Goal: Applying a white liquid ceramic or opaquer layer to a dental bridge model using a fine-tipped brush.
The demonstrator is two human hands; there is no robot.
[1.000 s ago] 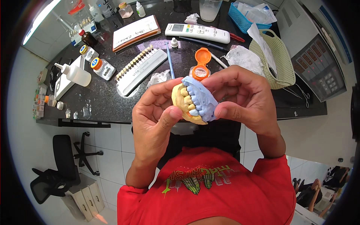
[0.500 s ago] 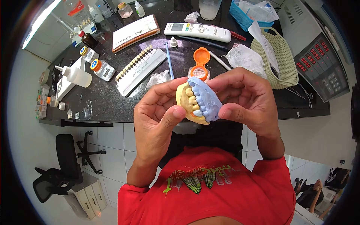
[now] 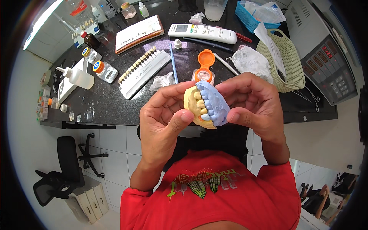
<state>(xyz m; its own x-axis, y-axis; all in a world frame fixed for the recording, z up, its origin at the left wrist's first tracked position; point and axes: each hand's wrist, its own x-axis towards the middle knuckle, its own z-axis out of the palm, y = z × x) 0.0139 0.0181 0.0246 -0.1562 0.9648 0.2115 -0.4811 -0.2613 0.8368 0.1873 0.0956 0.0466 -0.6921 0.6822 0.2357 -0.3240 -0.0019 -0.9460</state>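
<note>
Between my hands, in front of the bench edge, are two dental casts with their rows of teeth meeting. My left hand (image 3: 163, 120) grips the yellow dental cast (image 3: 190, 100), thumb on the near side and fingers behind. My right hand (image 3: 255, 107) holds the blue dental cast (image 3: 219, 106) by its right side, with the thumb at its lower edge. One whitish-blue tooth (image 3: 205, 117) sits in the yellow row, beside a spot of orange. The far sides of both casts and several fingertips are hidden.
Just beyond stands an open orange-lidded jar (image 3: 204, 73). A tooth shade guide (image 3: 143, 72), blue-handled tool (image 3: 173, 63), crumpled tissue (image 3: 253, 63) and white remote control (image 3: 202, 33) lie on the dark bench. A squeeze bottle (image 3: 78, 78) stands left; a woven basket (image 3: 285, 61) is at right.
Both casts have shifted slightly right and toward me, turning a little. My left hand has moved right with them; the right hand has lowered slightly. Both hands keep their hold.
</note>
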